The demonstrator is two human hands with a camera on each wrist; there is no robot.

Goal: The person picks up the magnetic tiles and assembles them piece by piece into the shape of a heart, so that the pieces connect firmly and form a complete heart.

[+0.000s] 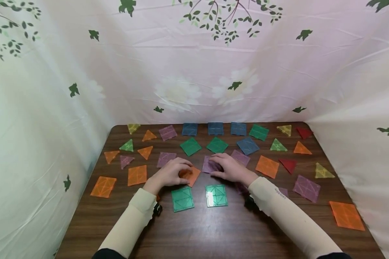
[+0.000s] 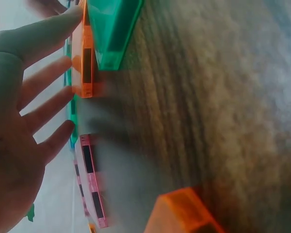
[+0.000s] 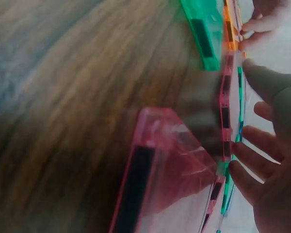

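Observation:
My left hand (image 1: 172,173) reaches over an orange square magnetic tile (image 1: 194,176) on the table, its fingers spread and lightly bent. In the left wrist view the fingertips lie at the edge of that orange tile (image 2: 87,63). Beside it, my right hand (image 1: 231,168) is over a purple square tile (image 1: 207,166) with fingers loosely spread. The right wrist view has these fingers close to the purple tile's edge (image 3: 225,107); contact is hard to tell. Nearer to me lie two green square tiles, one on the left (image 1: 183,199) and one on the right (image 1: 216,196).
Blue squares (image 1: 215,128) and green squares (image 1: 190,146) lie toward the back of the brown table (image 1: 194,237). Orange squares, such as one at far right (image 1: 347,215), and several triangles, including a red one (image 1: 288,165), flank both sides. Patterned cloth (image 1: 194,72) hangs around the table.

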